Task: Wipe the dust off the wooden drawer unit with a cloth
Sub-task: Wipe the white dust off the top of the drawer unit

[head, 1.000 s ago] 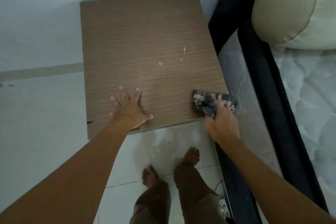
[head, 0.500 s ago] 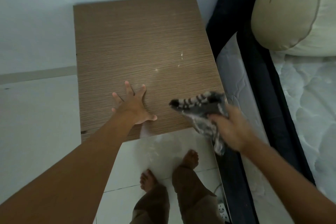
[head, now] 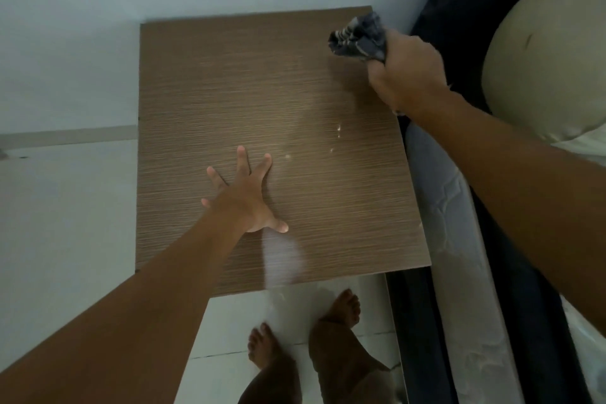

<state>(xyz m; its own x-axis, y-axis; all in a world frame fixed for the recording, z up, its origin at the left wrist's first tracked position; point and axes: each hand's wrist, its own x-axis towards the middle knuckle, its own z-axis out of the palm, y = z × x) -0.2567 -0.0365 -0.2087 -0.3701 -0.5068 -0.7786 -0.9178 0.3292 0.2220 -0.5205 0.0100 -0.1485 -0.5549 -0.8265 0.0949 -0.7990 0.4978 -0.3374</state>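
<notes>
The wooden drawer unit (head: 229, 92) fills the middle of the head view; only its brown, grained top shows. A few pale specks lie right of its centre. My left hand (head: 244, 197) rests flat on the top near the front, fingers spread, holding nothing. My right hand (head: 405, 75) is at the far right corner of the top, clenched around a bunched dark grey striped cloth (head: 359, 38). The cloth sticks out past my knuckles over that corner; whether it touches the wood is unclear.
A pale wall stands behind the unit. A dark bed frame (head: 423, 321) with a quilted mattress (head: 459, 272) runs along the unit's right side, and a beige pillow (head: 551, 59) lies on it. My bare feet (head: 341, 308) stand on white floor tiles in front.
My right hand carried the cloth from the near right edge of the top, lifted it, and brought it to the far right corner. My left hand stayed flat on the top.
</notes>
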